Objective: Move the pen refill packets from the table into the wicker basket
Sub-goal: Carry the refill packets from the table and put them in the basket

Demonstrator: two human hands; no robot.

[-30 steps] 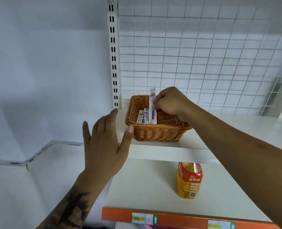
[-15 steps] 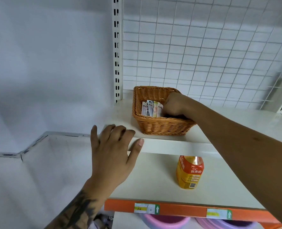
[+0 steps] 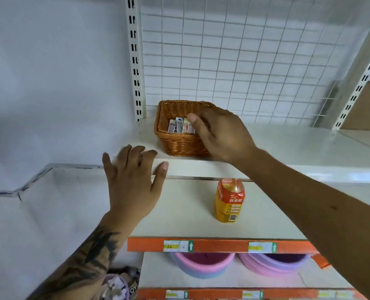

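The right hand, which 1 second ago pinches a pen refill packet upright over the wicker basket and half a second ago reaches down inside it, is now out of the basket, empty, fingers relaxed above its right rim. That packet now stands among the pen refill packets inside. The left hand, raised in the air 1 second ago, now rests its fingertips on the upper shelf's front edge.

The right hand hides the wicker basket's right side.
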